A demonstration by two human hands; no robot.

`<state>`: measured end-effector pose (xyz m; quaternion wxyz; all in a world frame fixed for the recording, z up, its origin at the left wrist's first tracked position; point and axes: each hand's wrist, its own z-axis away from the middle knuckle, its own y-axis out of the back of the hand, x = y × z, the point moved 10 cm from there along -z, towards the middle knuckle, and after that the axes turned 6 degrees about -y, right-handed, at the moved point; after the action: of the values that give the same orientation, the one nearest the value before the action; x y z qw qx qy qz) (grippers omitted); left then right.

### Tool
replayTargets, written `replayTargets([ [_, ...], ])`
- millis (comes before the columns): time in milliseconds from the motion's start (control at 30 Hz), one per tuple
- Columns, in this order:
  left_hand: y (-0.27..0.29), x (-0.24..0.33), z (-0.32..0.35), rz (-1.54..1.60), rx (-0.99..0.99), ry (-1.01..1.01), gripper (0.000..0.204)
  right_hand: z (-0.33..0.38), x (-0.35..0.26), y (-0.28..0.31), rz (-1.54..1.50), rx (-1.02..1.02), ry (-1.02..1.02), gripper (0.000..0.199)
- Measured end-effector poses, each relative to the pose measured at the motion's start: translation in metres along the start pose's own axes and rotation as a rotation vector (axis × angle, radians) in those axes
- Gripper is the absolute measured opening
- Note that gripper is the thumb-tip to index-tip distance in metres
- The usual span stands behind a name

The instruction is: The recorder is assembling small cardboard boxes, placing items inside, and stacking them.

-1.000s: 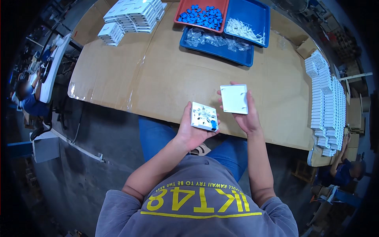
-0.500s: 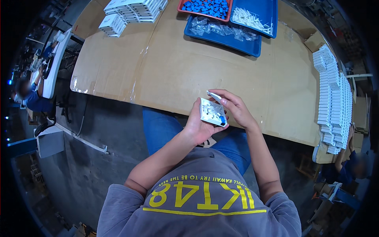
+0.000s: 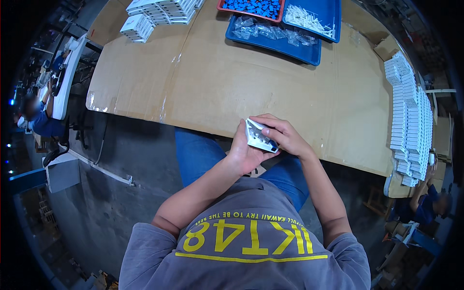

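Your left hand (image 3: 246,152) cups a white switch module (image 3: 258,137) from below, fingers curled tight around it, just off the tabletop (image 3: 232,82) edge. Your right hand (image 3: 285,137) closes over it from 3 o'clock, fingers pressed on its top. At 12 o'clock sit blue trays (image 3: 290,41); at 3 o'clock, stacked white plates (image 3: 408,116).

The switch module (image 3: 258,137) held between the hands is white, with a blue spot at its lower corner. The table (image 3: 217,77) is tan cardboard-brown. At its far edge sit blue trays (image 3: 314,53) holding white and clear parts, and a red tray (image 3: 223,7) of blue pieces. White boxes (image 3: 408,111) line the right edge; more white boxes (image 3: 154,12) fill the far left corner. The shirt (image 3: 241,251) is grey with yellow print.
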<state>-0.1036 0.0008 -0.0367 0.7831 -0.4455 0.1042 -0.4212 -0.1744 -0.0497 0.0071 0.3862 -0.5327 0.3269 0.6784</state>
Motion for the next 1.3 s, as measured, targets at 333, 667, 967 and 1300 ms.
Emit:
replayTargets([
  [333, 0.009, -0.005, -0.006, 0.030, 0.004, -0.008, 0.065, -0.001, 0.027, -0.005, -0.144, -0.068, -0.176, 0.042],
  [667, 0.022, -0.009, -0.014, 0.009, 0.066, 0.037, 0.066, 0.001, 0.041, -0.001, -0.131, 0.021, -0.266, 0.038],
  [967, 0.032, -0.017, -0.020, 0.006, 0.098, 0.075, 0.069, -0.002, 0.053, -0.002, -0.105, -0.010, -0.231, 0.038],
  [1300, 0.024, -0.017, -0.023, 0.014, -0.004, 0.078, 0.065, 0.005, 0.044, 0.017, -0.125, 0.073, -0.138, 0.040],
])
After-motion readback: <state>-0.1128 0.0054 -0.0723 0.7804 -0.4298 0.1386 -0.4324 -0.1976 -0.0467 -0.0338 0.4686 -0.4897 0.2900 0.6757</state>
